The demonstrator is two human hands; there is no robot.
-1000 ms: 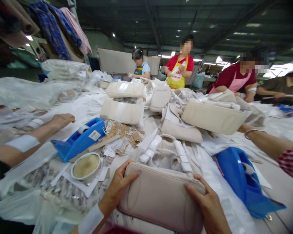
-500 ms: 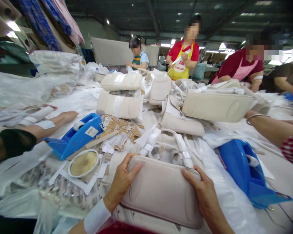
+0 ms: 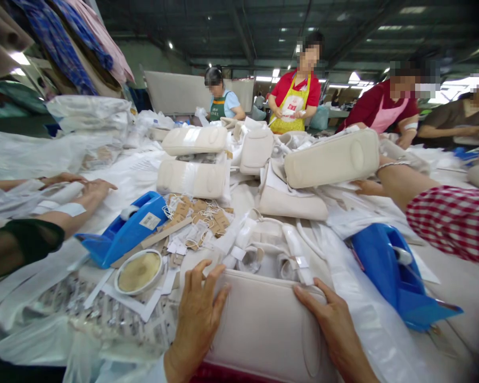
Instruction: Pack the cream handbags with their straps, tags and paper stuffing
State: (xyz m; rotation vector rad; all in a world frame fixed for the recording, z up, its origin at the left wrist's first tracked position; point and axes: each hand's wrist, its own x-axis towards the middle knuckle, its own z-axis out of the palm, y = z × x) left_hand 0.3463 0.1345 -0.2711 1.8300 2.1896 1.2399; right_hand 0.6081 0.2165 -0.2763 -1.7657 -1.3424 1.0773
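Bag (image 3: 267,324), 1, left hand (image 3: 193,316) loosely spread at 1 corner, right hand (image 3: 333,316) gripping another, 2 tape dispensers (image 3: 130,231) (image 3: 377,271)

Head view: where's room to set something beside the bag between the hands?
Plastic sheeting between the right hand and the right blue dispenser looks free, though rumpled. Crowded: left of the bag, with the dish, tags and another blue dispenser.

Blue plaid cloth (image 3: 62,45) at upper left, a pale panel (image 3: 170,93), a person in a yellow apron (image 3: 292,106).
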